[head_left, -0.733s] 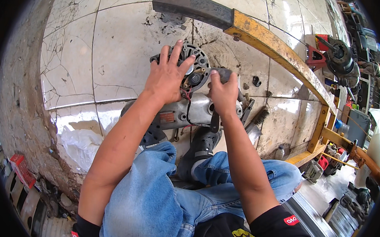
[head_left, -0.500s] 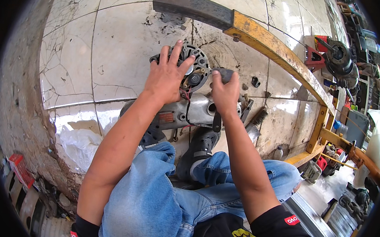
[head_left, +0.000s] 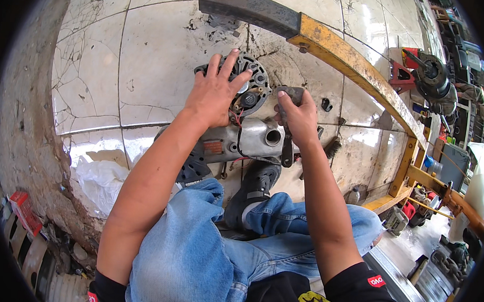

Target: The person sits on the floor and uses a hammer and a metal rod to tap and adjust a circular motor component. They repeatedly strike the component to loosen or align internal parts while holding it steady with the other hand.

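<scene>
A round alternator [head_left: 258,81] with a slotted metal housing and thin red wires stands on the tiled floor ahead of me. My left hand [head_left: 215,93] rests across its left part, fingers spread, covering much of it. Just to the right, my right hand [head_left: 298,114] is closed around a grey block-like head of what looks like a hammer [head_left: 291,94]. Its dark handle runs back under my palm, and the end with a hole shows below my wrist. Nearer to me, a silver metal motor housing [head_left: 253,138] with a round opening lies in front of my shoes.
A yellow and black steel frame [head_left: 354,56] arches over the far right. Small dark parts [head_left: 326,104] and a wire brush [head_left: 333,148] lie to the right. A white plastic bag [head_left: 103,182] is at the left. Tools and machine parts crowd the right edge.
My right hand has shifted a little to the right with the hammer, farther from the alternator, uncovering more of the housing's round opening. My left hand stays on the alternator.
</scene>
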Motion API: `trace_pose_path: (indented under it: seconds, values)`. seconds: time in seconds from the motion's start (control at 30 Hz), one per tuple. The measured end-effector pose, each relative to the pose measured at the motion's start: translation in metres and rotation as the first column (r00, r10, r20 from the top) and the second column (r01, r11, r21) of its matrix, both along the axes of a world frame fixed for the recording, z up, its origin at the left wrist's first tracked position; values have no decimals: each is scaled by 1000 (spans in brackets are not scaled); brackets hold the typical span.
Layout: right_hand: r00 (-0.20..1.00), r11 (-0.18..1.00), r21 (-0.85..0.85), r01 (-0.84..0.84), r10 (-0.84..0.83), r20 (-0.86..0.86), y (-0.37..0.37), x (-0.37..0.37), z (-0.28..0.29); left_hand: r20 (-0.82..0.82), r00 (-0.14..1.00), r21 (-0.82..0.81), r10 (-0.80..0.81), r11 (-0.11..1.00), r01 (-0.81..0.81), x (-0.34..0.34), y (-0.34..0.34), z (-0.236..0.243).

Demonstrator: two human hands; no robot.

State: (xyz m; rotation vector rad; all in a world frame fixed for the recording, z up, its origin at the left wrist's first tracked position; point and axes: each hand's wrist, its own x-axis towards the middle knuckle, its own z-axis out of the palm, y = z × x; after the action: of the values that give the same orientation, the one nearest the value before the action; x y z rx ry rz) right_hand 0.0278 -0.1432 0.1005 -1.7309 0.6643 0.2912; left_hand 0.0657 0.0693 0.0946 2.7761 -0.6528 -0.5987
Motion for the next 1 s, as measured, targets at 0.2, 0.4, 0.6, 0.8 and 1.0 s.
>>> trace_pose_path:
  seconds: [0.2, 0.4, 0.6, 0.8, 1.0]
  values:
    - [997, 984, -159, -75, 73, -16, 9, 5, -1, 62, 998, 2, 9, 1000, -9, -4, 1, -6]
    - [967, 927, -368, -70, 155, 204, 5, 0, -35, 14, 1000, -15, 5, 1000, -5, -1, -1, 0]
    - [955, 932, -343, -119, 202, 218, 0, 0, -35, 35, 999, -4, 9, 1000, -9, -2, -2, -1]
    - [978, 951, -308, -10, 73, 193, 9, 0, -30, 27, 999, -14, 19, 1000, -18, -3, 0, -2]
    - [976, 956, -286, 62, 2, 217, 10, 3, -26, 25, 999, -33, 32, 999, -31, -3, 0, -2]
